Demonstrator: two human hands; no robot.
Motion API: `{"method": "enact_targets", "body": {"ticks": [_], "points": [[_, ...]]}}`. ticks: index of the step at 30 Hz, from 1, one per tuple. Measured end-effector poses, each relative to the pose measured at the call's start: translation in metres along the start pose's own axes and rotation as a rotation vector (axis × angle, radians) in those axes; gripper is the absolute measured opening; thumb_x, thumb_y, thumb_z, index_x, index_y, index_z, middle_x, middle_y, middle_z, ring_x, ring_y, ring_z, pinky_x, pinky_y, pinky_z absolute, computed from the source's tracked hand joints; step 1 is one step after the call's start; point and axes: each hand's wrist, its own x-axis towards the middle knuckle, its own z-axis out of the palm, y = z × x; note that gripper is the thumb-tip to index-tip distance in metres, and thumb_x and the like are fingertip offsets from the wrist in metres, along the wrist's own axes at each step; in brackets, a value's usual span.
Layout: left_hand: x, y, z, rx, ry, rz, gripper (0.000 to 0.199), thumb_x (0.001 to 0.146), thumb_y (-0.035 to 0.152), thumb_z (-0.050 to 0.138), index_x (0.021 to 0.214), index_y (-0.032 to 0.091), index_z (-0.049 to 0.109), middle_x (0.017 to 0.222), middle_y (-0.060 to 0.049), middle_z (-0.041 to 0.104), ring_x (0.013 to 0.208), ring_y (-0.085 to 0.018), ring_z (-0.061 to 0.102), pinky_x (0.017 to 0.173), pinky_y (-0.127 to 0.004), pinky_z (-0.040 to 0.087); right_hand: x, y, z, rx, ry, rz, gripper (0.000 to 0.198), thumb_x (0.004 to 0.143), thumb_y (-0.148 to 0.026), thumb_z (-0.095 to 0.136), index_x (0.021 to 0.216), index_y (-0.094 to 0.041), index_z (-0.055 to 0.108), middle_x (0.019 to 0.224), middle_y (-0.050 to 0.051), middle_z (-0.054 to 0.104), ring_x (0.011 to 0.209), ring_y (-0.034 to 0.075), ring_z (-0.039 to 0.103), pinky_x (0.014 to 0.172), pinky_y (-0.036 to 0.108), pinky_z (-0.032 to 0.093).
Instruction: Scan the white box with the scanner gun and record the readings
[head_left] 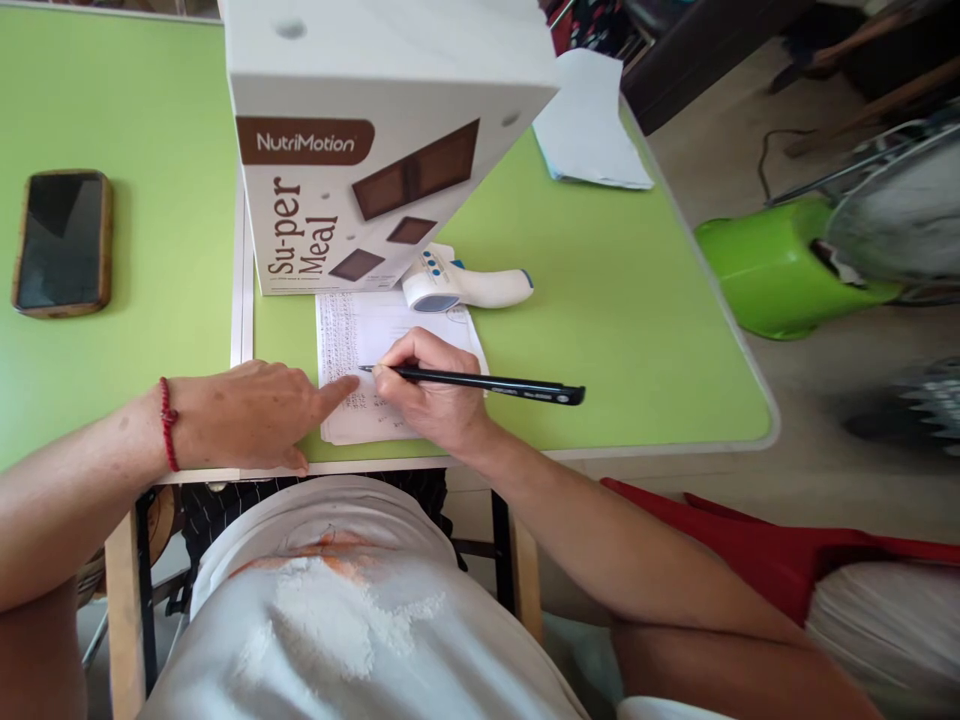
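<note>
My right hand (435, 390) grips a black pen (495, 383), its tip close to the writing on a sheet of paper (375, 425). Columns of small handwritten marks run down the sheet's left side. My left hand (247, 415), with a red bracelet at the wrist, rests at the table's front edge. Its index finger stretches onto the paper just below the pen tip, the other fingers are curled, and nothing is held. A white handheld thermometer (491, 288) lies across the top of the paper, against a tall white NutriMotion box (300, 215). The box hides part of the table behind it.
A phone (61, 243) lies on the left of the green table (600, 330). Folded white paper (589, 120) sits near the far right corner. Beyond the right edge are a green bin (780, 265) and a red chair (697, 540).
</note>
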Motion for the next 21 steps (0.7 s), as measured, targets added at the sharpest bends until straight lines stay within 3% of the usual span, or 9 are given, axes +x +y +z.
{"method": "enact_targets", "body": {"ticks": [4, 11, 17, 21], "points": [[0.000, -0.001, 0.001, -0.005, -0.007, 0.007, 0.072, 0.092, 0.032, 0.068, 0.152, 0.012, 0.036, 0.069, -0.004, 0.065, 0.068, -0.029, 0.069, 0.053, -0.029, 0.034, -0.001, 0.001, 0.000, -0.031, -0.005, -0.015, 0.015, 0.075, -0.016, 0.057, 0.065, -0.023, 0.048, 0.054, -0.008, 0.052, 0.048, 0.008, 0.043, 0.046, 0.023, 0.034], [0.000, -0.001, -0.001, -0.013, -0.021, 0.010, 0.075, 0.092, 0.032, 0.068, 0.155, 0.011, 0.033, 0.075, -0.006, 0.068, 0.075, -0.030, 0.069, 0.060, -0.031, 0.039, -0.001, -0.003, -0.010, -0.243, 0.199, -0.165, 0.012, 0.077, -0.014, 0.059, 0.074, -0.025, 0.055, 0.065, -0.005, 0.058, 0.058, 0.012, 0.054, 0.056, 0.028, 0.046], [-0.001, -0.003, -0.004, -0.031, -0.043, 0.005, 0.077, 0.093, 0.034, 0.070, 0.157, 0.013, 0.032, 0.074, -0.005, 0.067, 0.074, -0.028, 0.068, 0.060, -0.030, 0.039, 0.000, 0.002, -0.048, -0.659, 0.014, -0.109, 0.017, 0.077, -0.010, 0.055, 0.077, -0.023, 0.067, 0.076, 0.004, 0.068, 0.073, 0.021, 0.063, 0.069, 0.037, 0.052], [-0.001, -0.006, -0.004, -0.045, -0.037, 0.015, 0.074, 0.093, 0.035, 0.070, 0.156, 0.014, 0.037, 0.070, -0.004, 0.066, 0.072, -0.027, 0.066, 0.059, -0.029, 0.037, -0.005, 0.011, -0.070, -0.901, -0.125, 0.003, 0.020, 0.080, -0.011, 0.056, 0.080, -0.021, 0.073, 0.081, 0.009, 0.072, 0.079, 0.026, 0.065, 0.068, 0.039, 0.050]]}}
